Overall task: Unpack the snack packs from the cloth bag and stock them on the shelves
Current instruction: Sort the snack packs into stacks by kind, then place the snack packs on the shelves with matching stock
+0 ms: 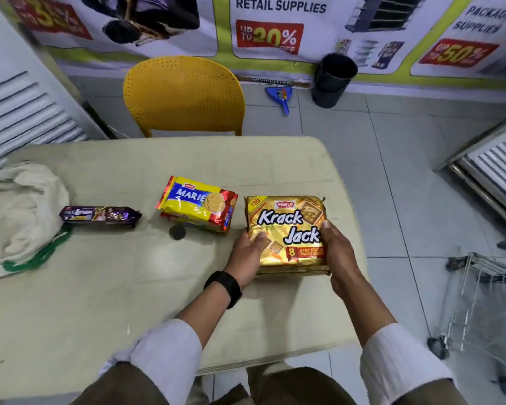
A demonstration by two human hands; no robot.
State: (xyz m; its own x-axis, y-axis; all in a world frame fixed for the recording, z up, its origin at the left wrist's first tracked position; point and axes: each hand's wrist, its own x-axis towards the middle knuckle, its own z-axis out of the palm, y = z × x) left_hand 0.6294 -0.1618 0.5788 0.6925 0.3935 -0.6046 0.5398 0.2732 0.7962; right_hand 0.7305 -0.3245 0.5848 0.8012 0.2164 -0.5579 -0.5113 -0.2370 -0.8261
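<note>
A gold Krack Jack pack (pixel 287 226) lies near the right edge of the beige table (pixel 105 302). My left hand (pixel 247 255) grips its left side with the thumb on top. My right hand (pixel 338 258) grips its right side the same way. A yellow Marie pack (pixel 197 203) lies just left of it, with a second pack partly hidden under it. A slim dark purple biscuit roll (pixel 100 215) lies further left. The cream cloth bag (pixel 18 217) with green handles sits crumpled at the table's left edge.
A yellow chair (pixel 184 95) stands behind the table. A black bin (pixel 333 80) and a blue dustpan (pixel 281 96) sit by the poster wall. White shelving (pixel 21 106) stands at left, another shelf unit (pixel 497 171) at right, and a wire basket (pixel 479 305) on the floor.
</note>
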